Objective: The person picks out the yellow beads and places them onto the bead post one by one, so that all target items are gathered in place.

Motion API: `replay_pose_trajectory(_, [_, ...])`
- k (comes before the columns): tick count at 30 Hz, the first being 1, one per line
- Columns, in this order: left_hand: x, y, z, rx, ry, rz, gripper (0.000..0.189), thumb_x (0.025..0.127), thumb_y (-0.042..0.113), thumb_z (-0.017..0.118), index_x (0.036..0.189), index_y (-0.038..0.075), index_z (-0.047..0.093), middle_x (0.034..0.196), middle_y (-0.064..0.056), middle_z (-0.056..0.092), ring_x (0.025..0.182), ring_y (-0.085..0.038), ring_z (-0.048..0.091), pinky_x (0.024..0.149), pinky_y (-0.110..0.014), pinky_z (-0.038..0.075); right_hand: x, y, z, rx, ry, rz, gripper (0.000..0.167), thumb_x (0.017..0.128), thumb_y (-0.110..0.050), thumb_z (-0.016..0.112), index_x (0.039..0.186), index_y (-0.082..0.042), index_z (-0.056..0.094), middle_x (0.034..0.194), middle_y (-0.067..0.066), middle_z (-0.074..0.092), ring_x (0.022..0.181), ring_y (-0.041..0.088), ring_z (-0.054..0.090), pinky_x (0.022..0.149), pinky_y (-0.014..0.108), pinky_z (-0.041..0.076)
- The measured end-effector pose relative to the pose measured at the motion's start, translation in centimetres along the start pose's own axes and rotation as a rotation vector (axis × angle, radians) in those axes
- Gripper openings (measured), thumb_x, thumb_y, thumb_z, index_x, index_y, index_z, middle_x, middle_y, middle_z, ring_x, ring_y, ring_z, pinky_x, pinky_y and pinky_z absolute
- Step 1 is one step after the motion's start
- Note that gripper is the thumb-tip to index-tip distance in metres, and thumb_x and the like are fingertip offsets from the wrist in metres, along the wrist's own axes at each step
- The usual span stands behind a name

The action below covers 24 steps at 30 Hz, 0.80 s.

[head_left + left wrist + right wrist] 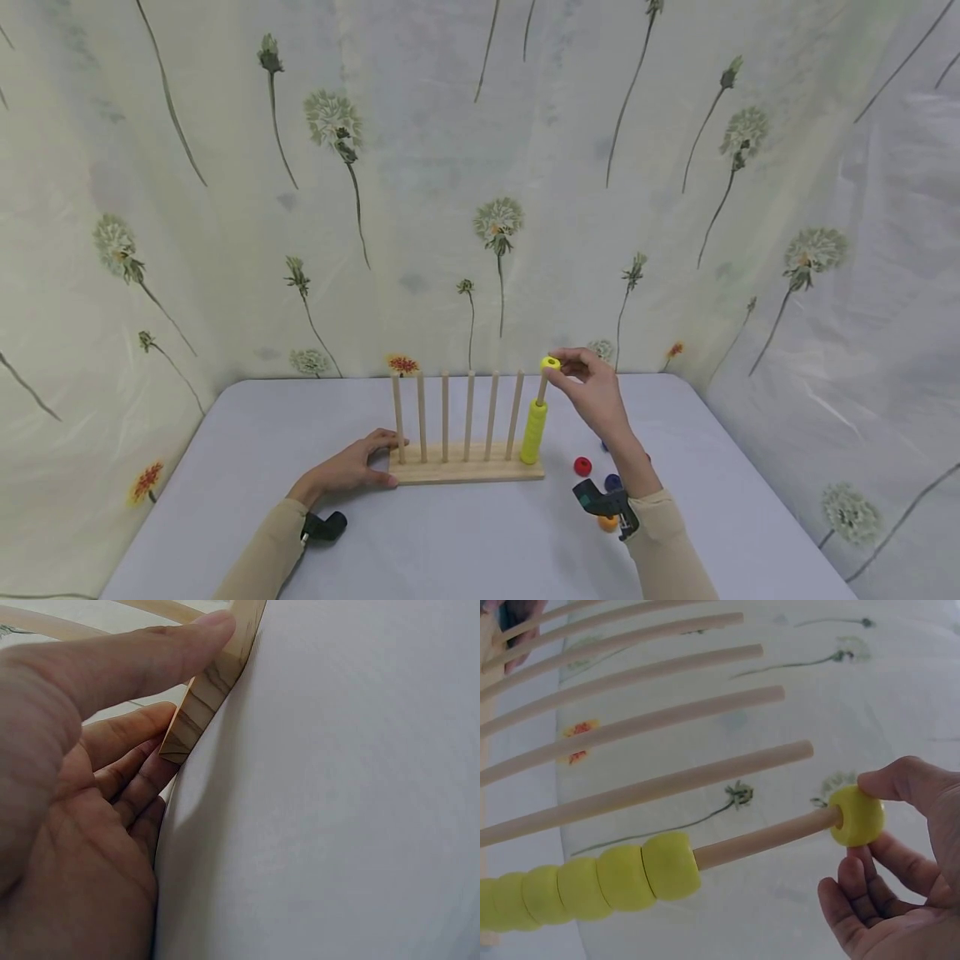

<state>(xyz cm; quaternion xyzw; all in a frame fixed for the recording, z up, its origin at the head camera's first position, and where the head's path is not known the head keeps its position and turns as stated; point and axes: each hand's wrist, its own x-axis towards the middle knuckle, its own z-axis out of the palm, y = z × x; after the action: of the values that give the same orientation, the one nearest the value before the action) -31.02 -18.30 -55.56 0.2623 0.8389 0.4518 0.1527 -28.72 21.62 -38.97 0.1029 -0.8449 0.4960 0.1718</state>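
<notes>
A wooden peg rack (467, 473) stands on the table, its several upright pegs in a row. The left hand (358, 463) holds the left end of its base, thumb at the front and fingers behind; the left wrist view shows the thumb (172, 652) against the wood. Between thumb and fingertips, the right hand (597, 396) pinches a yellow bead (859, 816) at the top of the rightmost peg. That peg's tip sits in the bead's hole. Lower on the same peg, a stack of yellow beads (533, 432) reaches down to the base. The other pegs carry no beads.
Loose beads lie right of the rack: a red bead (582, 467), a blue bead (612, 482) and an orange bead (608, 522), some partly hidden by the right forearm and wrist camera. A flower-patterned curtain (420, 208) hangs behind the white table (450, 550).
</notes>
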Motion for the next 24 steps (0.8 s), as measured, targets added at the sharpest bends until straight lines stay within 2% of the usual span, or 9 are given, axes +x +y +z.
replay_pose_trajectory(10, [0.0, -0.1, 0.0, 0.023, 0.000, 0.013, 0.065, 0.080, 0.034, 0.078, 0.138, 0.018, 0.052, 0.143, -0.004, 0.042, 0.140, -0.035, 0.031, 0.112, -0.062, 0.023, -0.2, 0.4, 0.5, -0.007, -0.022, 0.020, 0.039, 0.086, -0.035, 0.072, 0.114, -0.009, 0.064, 0.112, 0.007, 0.063, 0.097, 0.017, 0.056, 0.095, 0.034, 0.049])
replay_pose_trajectory(15, [-0.1, -0.1, 0.0, 0.011, 0.001, 0.017, 0.065, 0.080, 0.034, 0.078, 0.137, 0.019, 0.052, 0.143, -0.003, 0.041, 0.140, -0.034, 0.030, 0.113, -0.062, 0.022, -0.4, -0.1, 0.5, -0.019, -0.028, 0.051, 0.037, 0.087, -0.032, 0.072, 0.116, -0.009, 0.063, 0.113, 0.007, 0.062, 0.098, 0.016, 0.055, 0.091, 0.020, 0.046])
replay_pose_trajectory(17, [0.0, -0.1, 0.0, 0.010, 0.003, 0.016, 0.065, 0.080, 0.035, 0.078, 0.138, 0.019, 0.052, 0.143, -0.003, 0.041, 0.141, -0.034, 0.029, 0.113, -0.062, 0.021, -0.5, -0.5, 0.4, -0.029, -0.031, 0.060, 0.036, 0.088, -0.027, 0.071, 0.117, -0.007, 0.063, 0.114, 0.009, 0.062, 0.099, 0.017, 0.055, 0.090, 0.018, 0.045])
replay_pose_trajectory(19, [0.0, -0.2, 0.0, 0.016, 0.005, 0.018, 0.066, 0.080, 0.036, 0.078, 0.138, 0.020, 0.052, 0.144, -0.003, 0.040, 0.141, -0.035, 0.029, 0.113, -0.062, 0.021, -0.6, -0.9, 0.4, -0.035, -0.033, 0.059, 0.035, 0.089, -0.021, 0.070, 0.117, -0.003, 0.062, 0.115, 0.012, 0.062, 0.100, 0.021, 0.055, 0.092, 0.023, 0.047])
replay_pose_trajectory(21, [0.0, -0.2, 0.0, 0.017, 0.003, 0.017, 0.066, 0.080, 0.036, 0.078, 0.138, 0.020, 0.052, 0.144, -0.003, 0.040, 0.141, -0.035, 0.028, 0.113, -0.063, 0.021, -0.6, -1.1, 0.5, -0.026, -0.033, 0.052, 0.034, 0.089, -0.017, 0.070, 0.117, -0.001, 0.061, 0.114, 0.015, 0.061, 0.100, 0.024, 0.055, 0.096, 0.034, 0.048])
replay_pose_trajectory(24, [0.0, -0.3, 0.0, 0.012, 0.002, 0.012, 0.065, 0.080, 0.035, 0.078, 0.137, 0.020, 0.052, 0.144, -0.004, 0.040, 0.141, -0.035, 0.029, 0.112, -0.063, 0.021, -0.6, -0.9, 0.5, -0.019, -0.034, 0.043, 0.034, 0.089, -0.020, 0.070, 0.117, -0.002, 0.062, 0.114, 0.015, 0.061, 0.100, 0.024, 0.055, 0.098, 0.045, 0.047])
